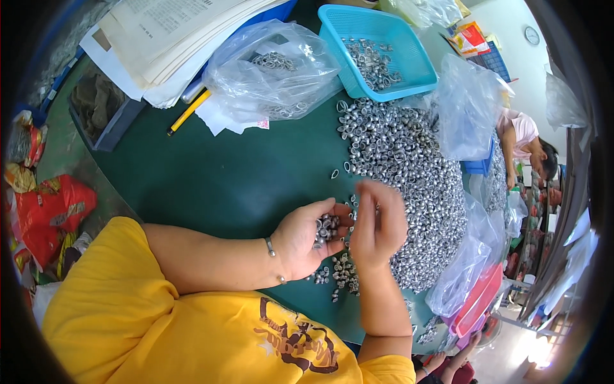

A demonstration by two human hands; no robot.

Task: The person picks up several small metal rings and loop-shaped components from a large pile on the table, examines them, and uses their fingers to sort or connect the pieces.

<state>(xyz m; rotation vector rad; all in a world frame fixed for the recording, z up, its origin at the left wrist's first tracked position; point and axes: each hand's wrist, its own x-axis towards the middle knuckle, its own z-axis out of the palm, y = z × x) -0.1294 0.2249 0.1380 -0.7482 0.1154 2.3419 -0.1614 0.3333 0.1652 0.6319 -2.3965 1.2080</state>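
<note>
My left hand (297, 240), a metal bangle at its wrist, is cupped palm up around a handful of small silvery metal rings (327, 225). Just to its right hovers my right hand (377, 224), its fingers smeared by motion, so whether it holds anything does not show. Behind and beside that hand spreads a large heap of the same rings (425, 205) on the green tabletop (211, 173). A smaller cluster of rings (345, 274), some darker in tone, lies below my hands near my body. Two loose rings (334, 173) rest left of the heap.
A turquoise basket (412, 64) with rings stands at the heap's far side. Left of it lie a clear bag of rings (275, 77), a yellow pencil (188, 112), a paper stack (153, 38) and a grey bin (118, 125). Plastic bags (467, 115) and a co-worker (527, 141) are to the right.
</note>
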